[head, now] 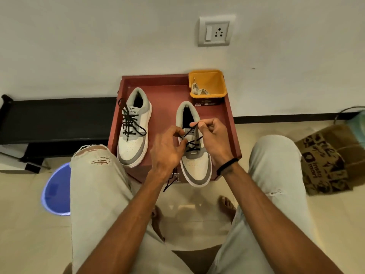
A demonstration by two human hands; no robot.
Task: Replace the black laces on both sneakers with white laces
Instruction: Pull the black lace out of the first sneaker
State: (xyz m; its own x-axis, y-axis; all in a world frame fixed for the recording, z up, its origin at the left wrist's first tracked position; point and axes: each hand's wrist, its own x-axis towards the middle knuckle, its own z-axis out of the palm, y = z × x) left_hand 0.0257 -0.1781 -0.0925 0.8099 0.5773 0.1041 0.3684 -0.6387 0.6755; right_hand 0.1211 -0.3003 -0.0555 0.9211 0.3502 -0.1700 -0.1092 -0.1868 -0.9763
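Seated, you are working at center frame on the right-hand sneaker (195, 163), which is sitting on a red tray (169, 95). Your right hand (214, 140) is pinching a length of its black lace (194, 142) between thumb and forefinger, while your left hand (167, 151) is closing its fingers on the lace at the eyelets. Left of it, the other sneaker (134, 129) is lying fully laced in black. White laces (198, 89) are resting in the yellow tub (215, 82) at the tray's upper right corner.

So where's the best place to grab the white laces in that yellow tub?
Probably the looped bundle of the white laces, pinched from straight above: the yellow tub is open at the top and its walls block the sides. They lie against its left wall.
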